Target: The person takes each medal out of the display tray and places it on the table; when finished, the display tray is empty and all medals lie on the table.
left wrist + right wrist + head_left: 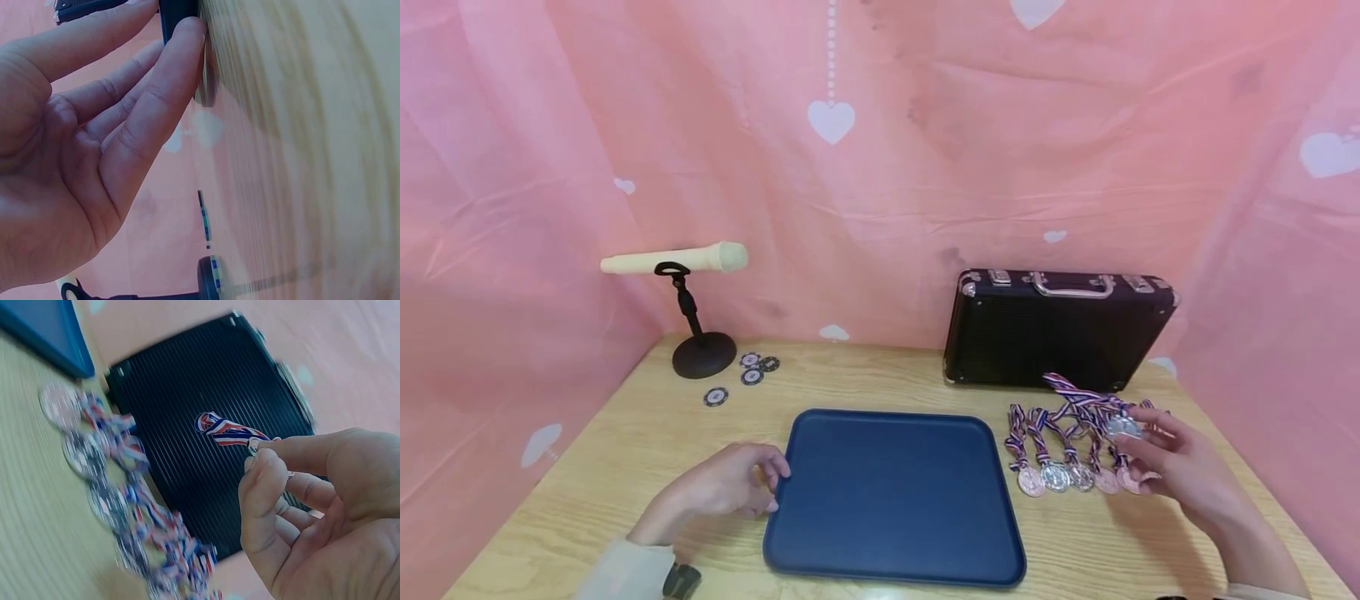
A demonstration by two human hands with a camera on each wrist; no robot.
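A dark blue tray (895, 492) lies flat on the wooden table. My left hand (760, 483) rests at its left edge with relaxed fingers; in the left wrist view the fingertips (187, 37) touch the tray's dark rim (178, 15). My right hand (1150, 454) pinches a silver medal (1123, 427) just above the table, its red, white and blue ribbon (228, 432) trailing toward the case. Several more medals (1063, 477) lie in a row right of the tray, also seen blurred in the right wrist view (84, 453).
A black case (1060, 329) with a metal handle stands upright behind the medals. A cream microphone (677, 260) on a black stand (703, 354) is at the back left, with several poker chips (748, 371) beside it. Pink cloth walls surround the table.
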